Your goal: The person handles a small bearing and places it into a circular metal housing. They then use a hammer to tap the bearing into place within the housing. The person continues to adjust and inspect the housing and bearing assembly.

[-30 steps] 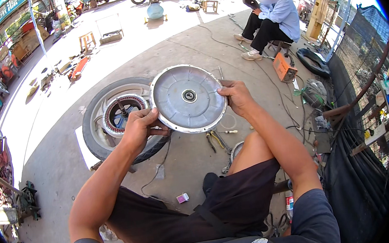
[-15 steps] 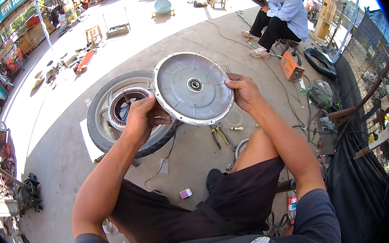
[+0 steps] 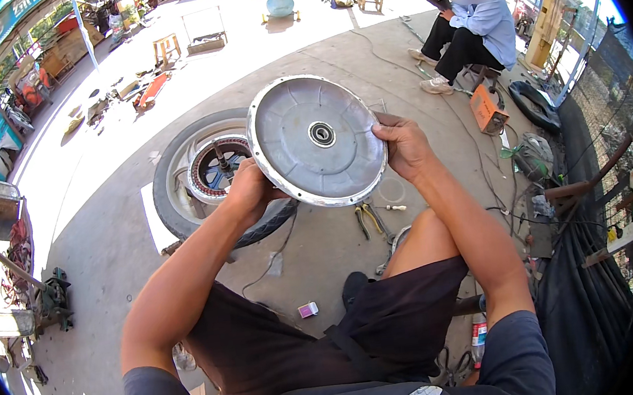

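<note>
A round grey metal hub motor cover [image 3: 287,135], with a bearing [image 3: 321,134] at its centre and small holes around its rim, is held up between my two hands. My left hand [image 3: 252,189] grips its lower left edge, the fingers partly hidden behind it. At the right edge, my right hand [image 3: 403,144] clasps it with the thumb on the face. Beyond the left hand a wheel with a black tyre [image 3: 171,213] lies flat on the ground. Its open hub shows a ring of copper-coloured windings [image 3: 198,175] and a shaft [image 3: 221,157]; the cover hides its right side.
Pliers [image 3: 363,222] and other tools lie on the concrete before my right knee. A small pink box [image 3: 308,309] is near my foot. At the right sit an orange machine [image 3: 488,108], a loose tyre [image 3: 534,107] and cables. A seated person [image 3: 480,30] is beyond.
My left hand has shifted its grip along the cover's edge, its fingers now more tucked behind. The cover has turned slightly in my hands. The whole view has shifted a little.
</note>
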The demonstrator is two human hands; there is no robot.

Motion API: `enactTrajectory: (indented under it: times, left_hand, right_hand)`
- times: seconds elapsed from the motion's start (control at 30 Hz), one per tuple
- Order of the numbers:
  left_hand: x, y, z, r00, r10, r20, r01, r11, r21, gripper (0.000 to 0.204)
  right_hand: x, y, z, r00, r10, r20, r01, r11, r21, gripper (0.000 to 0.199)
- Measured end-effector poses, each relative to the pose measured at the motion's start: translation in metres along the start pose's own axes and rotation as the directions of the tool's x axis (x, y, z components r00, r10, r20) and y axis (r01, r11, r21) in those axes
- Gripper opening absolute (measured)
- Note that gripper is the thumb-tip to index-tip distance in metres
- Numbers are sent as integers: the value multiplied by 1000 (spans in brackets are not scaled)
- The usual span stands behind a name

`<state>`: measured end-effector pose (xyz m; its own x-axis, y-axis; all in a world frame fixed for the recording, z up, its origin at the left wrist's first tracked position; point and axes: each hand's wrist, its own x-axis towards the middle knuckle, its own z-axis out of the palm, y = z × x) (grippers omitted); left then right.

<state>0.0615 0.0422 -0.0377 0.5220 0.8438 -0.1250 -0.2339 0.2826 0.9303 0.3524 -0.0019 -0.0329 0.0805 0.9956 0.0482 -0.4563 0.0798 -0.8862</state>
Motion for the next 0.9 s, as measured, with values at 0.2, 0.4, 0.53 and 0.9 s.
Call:
enactTrajectory:
  times: [0.2, 0.4, 0.53, 0.9]
  left_hand:
    - [8, 4, 21, 987, 23, 161, 23, 960, -281, 49]
    - [14, 1, 27, 953, -5, 304, 159, 859, -487, 50]
    - [15, 2, 30, 932, -47, 359, 258, 785, -564, 53]
    - [12, 1, 21, 931, -67, 360, 275, 777, -567, 55]
  right_hand:
    - [1, 0, 9, 996, -1, 89, -3, 999, 54, 38]
    - [3, 2, 17, 992, 3, 123, -13, 997, 77, 40]
    - [4, 3, 15, 992, 11, 122, -22, 996, 91, 41]
    - [5, 5, 16, 992, -13, 129, 2, 996, 84, 42]
